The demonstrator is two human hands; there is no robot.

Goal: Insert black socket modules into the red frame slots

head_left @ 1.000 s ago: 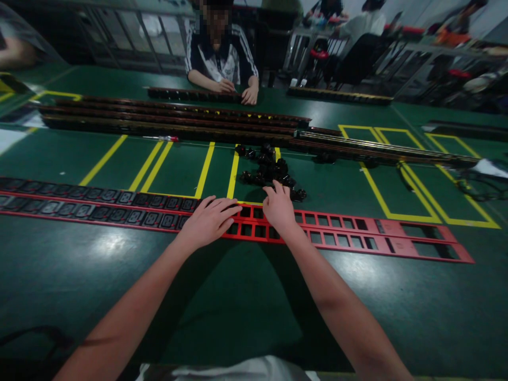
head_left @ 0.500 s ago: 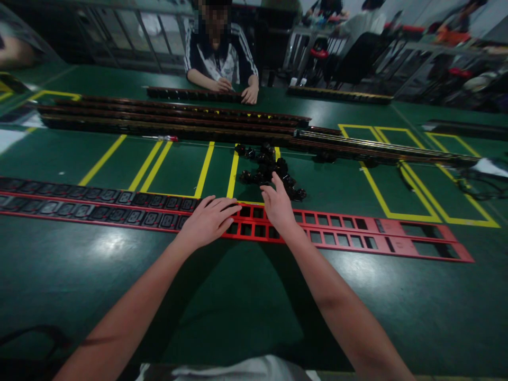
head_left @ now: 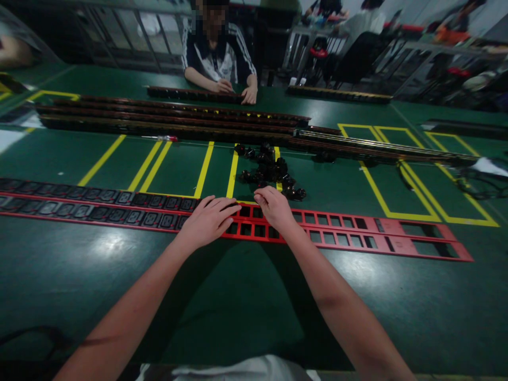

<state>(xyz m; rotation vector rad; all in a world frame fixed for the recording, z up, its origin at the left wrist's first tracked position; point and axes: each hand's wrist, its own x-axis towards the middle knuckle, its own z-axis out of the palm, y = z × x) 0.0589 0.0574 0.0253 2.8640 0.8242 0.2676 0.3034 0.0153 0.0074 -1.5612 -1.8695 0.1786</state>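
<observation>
Two red strips [head_left: 325,219] with rows of square cut-outs lie side by side across the green table. Black square sockets [head_left: 135,217] fill the cut-outs on their left part, and the right part has bare openings. My left hand [head_left: 208,219] rests flat over the strips where the sockets end, fingers stretched out. Just beyond the strips' far edge is my right hand [head_left: 275,209], its thumb and fingers pinched together. Whatever lies between those fingertips is hidden. Right behind it sits a loose pile of small black parts [head_left: 270,166].
Long dark bars [head_left: 170,119] lie stacked across the table behind the pile. A screwdriver [head_left: 169,138] with a red handle lies in front of them. Yellow tape lines [head_left: 204,169] mark the table. Opposite, a person [head_left: 218,63] handles another dark bar [head_left: 190,93].
My right hand has drawn back slightly from the pile toward the strips, and its spread fingers have closed into a pinch. My left hand stays in place.
</observation>
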